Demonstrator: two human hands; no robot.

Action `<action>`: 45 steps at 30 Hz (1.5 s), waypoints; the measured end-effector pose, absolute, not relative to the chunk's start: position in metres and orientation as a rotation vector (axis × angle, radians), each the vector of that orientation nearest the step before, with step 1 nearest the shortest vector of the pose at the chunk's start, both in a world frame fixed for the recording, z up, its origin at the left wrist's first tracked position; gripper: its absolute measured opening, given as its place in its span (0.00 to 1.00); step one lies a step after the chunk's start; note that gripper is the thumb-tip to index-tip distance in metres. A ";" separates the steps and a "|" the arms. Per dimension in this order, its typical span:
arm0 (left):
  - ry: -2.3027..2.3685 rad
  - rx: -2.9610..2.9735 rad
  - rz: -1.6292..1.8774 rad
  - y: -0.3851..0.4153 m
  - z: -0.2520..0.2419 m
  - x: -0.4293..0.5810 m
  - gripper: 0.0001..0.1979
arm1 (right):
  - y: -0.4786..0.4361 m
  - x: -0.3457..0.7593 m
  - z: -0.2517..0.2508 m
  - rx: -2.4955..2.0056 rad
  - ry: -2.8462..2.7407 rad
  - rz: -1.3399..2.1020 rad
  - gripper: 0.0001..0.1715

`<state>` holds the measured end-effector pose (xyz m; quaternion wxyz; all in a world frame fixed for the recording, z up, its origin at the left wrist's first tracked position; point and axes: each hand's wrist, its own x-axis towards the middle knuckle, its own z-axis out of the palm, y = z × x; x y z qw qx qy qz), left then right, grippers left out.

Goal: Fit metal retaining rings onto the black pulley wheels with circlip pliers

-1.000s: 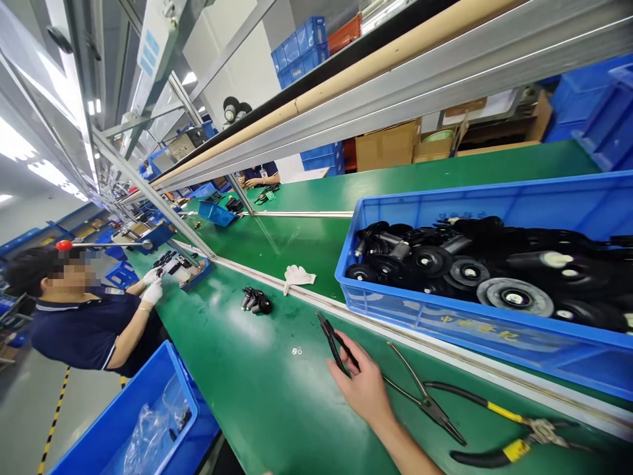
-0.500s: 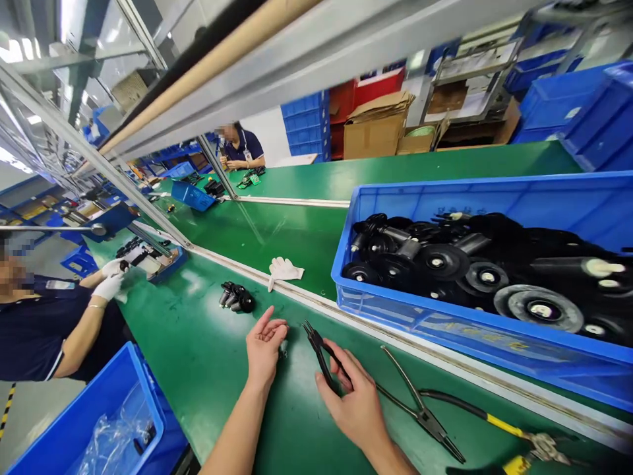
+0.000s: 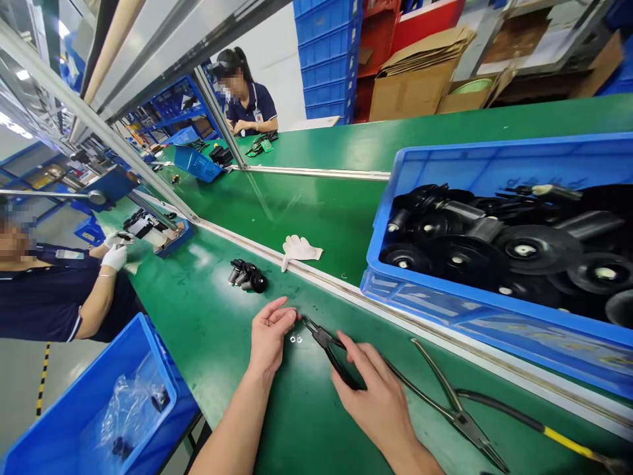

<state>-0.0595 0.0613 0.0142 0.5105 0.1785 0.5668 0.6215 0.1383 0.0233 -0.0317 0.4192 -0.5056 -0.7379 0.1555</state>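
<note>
My right hand (image 3: 370,392) is wrapped round the black handles of a pair of circlip pliers (image 3: 324,338), whose thin tips point up and left. Those tips reach the fingers of my left hand (image 3: 270,333), which are pinched with thumb against forefinger. Whatever lies in that pinch is too small to make out. Just below the fingertips, small whitish rings (image 3: 295,339) lie on the green bench (image 3: 306,415). Beyond my left hand sits a little pile of black and grey parts with round discs (image 3: 247,276).
Larger long-handled pliers (image 3: 459,419) and a yellow-and-black-handled tool (image 3: 548,429) lie to the right. A blue bin of black disc parts (image 3: 386,277) stands behind them. A white glove (image 3: 301,249) rests by the rail. Co-workers (image 3: 64,284) sit at left and across; a blue bin (image 3: 163,369) stands lower left.
The plier tips and my left fingertips have come together. My left hand has closed into a pinch, and the small rings below it now show. The view has shifted.
</note>
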 end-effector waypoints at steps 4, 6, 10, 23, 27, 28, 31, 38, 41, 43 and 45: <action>1.396 0.424 1.429 0.059 0.019 -0.061 0.29 | 0.023 0.139 -0.039 -1.259 -1.894 0.334 0.28; 1.398 0.410 1.375 0.059 0.019 -0.064 0.28 | 0.023 0.139 -0.041 -1.251 -1.900 0.341 0.29; 1.369 0.335 1.287 0.059 0.021 -0.070 0.27 | 0.023 0.140 -0.040 -1.234 -1.901 0.402 0.29; 1.333 0.333 1.208 0.057 0.025 -0.075 0.26 | 0.023 0.144 -0.043 -1.161 -1.977 0.457 0.31; 1.328 0.367 1.202 0.057 0.028 -0.076 0.25 | 0.025 0.146 -0.040 -1.125 -2.023 0.353 0.37; 1.332 0.381 1.195 0.057 0.028 -0.077 0.25 | 0.026 0.147 -0.038 -1.121 -2.049 0.303 0.39; 1.357 0.426 1.170 0.056 0.030 -0.078 0.25 | 0.029 0.150 -0.034 -1.136 -2.125 0.164 0.43; 1.350 0.516 1.165 0.054 0.029 -0.081 0.23 | 0.027 0.153 -0.036 -1.158 -2.166 0.156 0.46; 1.335 0.539 1.152 0.054 0.027 -0.083 0.23 | 0.027 0.153 -0.036 -1.157 -2.165 0.180 0.46; 1.330 0.546 1.143 0.053 0.026 -0.084 0.23 | 0.027 0.152 -0.036 -1.161 -2.168 0.177 0.46; 1.321 0.555 1.137 0.053 0.026 -0.085 0.23 | 0.028 0.152 -0.035 -1.168 -2.169 0.168 0.46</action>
